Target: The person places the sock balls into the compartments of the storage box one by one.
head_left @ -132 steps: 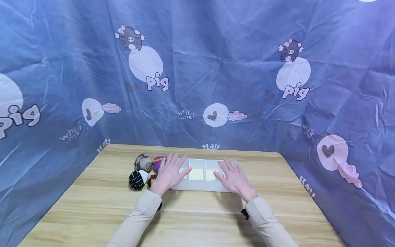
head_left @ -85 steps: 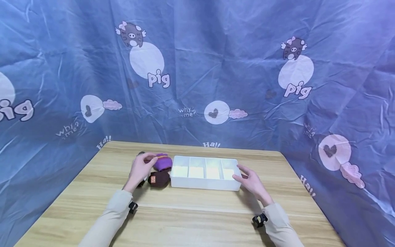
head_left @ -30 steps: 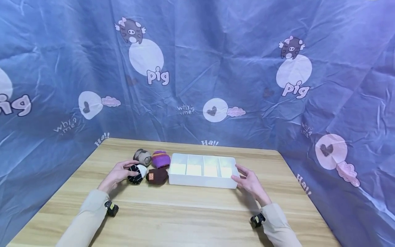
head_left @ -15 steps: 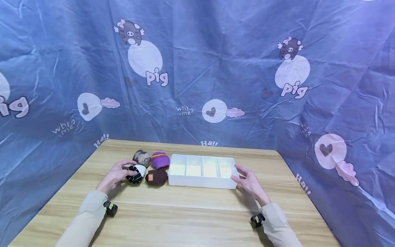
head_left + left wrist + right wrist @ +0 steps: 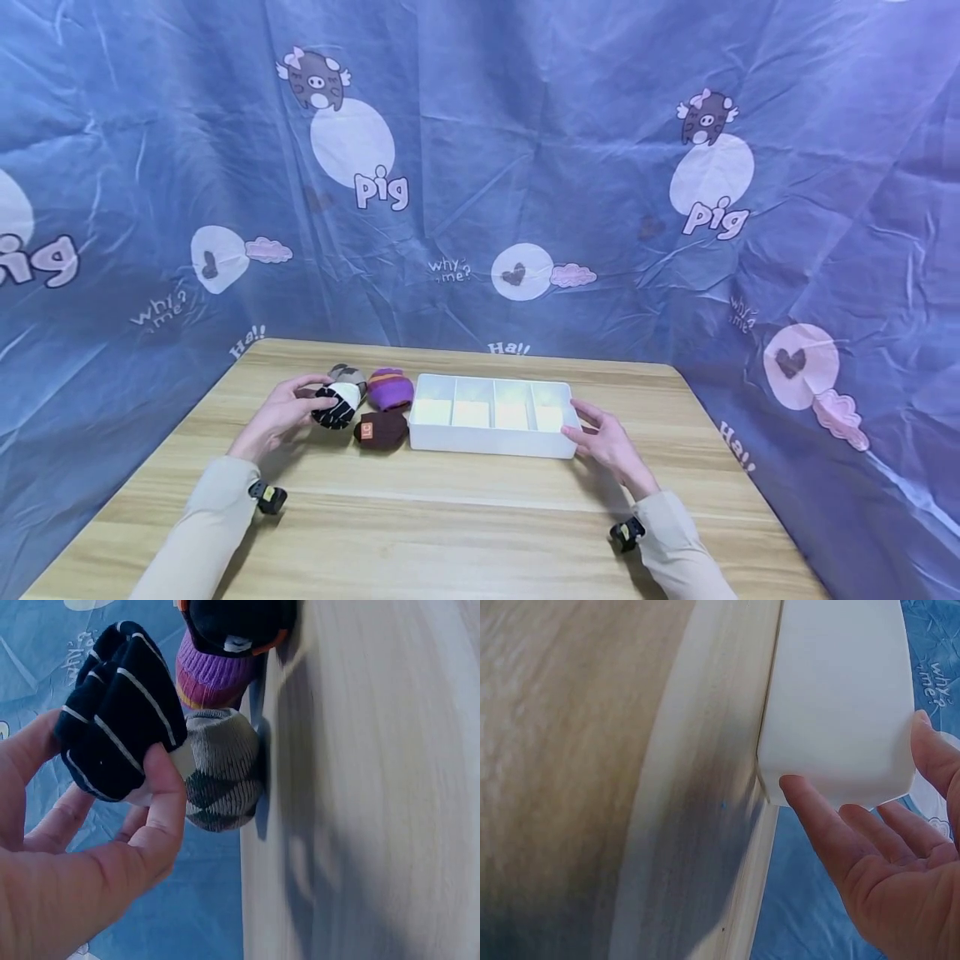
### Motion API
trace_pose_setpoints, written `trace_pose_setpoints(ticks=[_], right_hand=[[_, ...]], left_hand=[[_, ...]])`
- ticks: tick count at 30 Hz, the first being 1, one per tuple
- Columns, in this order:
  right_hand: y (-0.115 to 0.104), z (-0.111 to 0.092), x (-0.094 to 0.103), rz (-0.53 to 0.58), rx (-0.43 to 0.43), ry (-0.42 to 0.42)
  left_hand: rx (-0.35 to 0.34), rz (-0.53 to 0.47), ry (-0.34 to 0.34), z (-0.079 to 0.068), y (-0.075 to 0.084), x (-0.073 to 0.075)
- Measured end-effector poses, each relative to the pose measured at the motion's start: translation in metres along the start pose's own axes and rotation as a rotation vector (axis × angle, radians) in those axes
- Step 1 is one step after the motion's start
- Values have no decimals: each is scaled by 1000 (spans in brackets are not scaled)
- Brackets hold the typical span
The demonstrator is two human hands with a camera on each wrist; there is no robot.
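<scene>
One striped sock (image 5: 337, 408) is left of the white box (image 5: 491, 440), raised off the table (image 5: 420, 508): our left hand (image 5: 273, 415) pinches it, thumb and fingers bent partway round. Behind it, also left of the box, is the grey sock (image 5: 354, 378); the purple sock (image 5: 391, 389) and the brown sock (image 5: 382, 431) lie just beside the box's left end. Our right hand (image 5: 609, 442), fingers partly spread, grips the box's right end. We judge the striped sock light, soft and hardly breakable, best held across its plump middle
</scene>
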State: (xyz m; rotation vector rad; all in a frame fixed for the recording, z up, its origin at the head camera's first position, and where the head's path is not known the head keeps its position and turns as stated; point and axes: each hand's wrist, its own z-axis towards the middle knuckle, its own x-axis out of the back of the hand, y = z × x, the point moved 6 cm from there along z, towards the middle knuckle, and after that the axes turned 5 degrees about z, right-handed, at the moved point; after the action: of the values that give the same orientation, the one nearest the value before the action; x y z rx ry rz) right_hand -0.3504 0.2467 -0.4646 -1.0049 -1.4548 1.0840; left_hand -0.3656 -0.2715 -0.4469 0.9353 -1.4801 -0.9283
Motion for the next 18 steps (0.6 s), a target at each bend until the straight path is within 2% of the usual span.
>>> trace_pose_setpoints(ticks=[7, 11, 18], right_hand=[[0, 0, 1, 5, 5, 1], [1, 0, 1, 8, 10, -5], [3, 2, 1, -4, 9, -4]], left_hand=[[-73, -35, -7, 6, 10, -11], [-76, -47, 1, 8, 14, -17], [-127, -101, -38, 12, 23, -33]])
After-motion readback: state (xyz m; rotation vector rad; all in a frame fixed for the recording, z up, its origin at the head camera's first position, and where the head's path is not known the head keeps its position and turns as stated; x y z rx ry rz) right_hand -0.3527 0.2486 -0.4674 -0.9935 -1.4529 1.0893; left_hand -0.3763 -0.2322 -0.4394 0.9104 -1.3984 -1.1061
